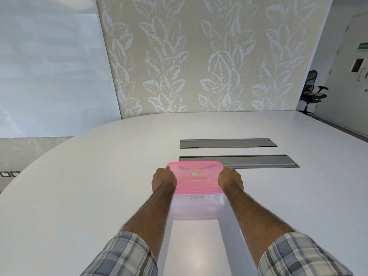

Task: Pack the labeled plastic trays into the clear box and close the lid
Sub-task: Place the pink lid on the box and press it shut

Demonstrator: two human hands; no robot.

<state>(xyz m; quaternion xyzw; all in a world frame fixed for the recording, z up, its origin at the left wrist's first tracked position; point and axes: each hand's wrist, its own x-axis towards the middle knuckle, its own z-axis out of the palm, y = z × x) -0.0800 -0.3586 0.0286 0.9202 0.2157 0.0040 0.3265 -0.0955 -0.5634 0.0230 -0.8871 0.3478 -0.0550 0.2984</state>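
Observation:
A clear plastic box (196, 208) stands on the white table (99, 186) straight ahead of me, with a translucent pink lid (196, 177) lying on top of it. Handwritten letters show on the box's near wall, and a small round sticker sits in the lid's middle. My left hand (163, 179) is closed on the lid's left edge. My right hand (231, 179) is closed on its right edge. The box's contents are too faint to make out through the wall.
Two long grey cable hatches (229, 143) (249, 160) are set into the table just beyond the box. A black office chair (313, 90) stands by a door at the far right. A leaf-patterned wall runs behind the table.

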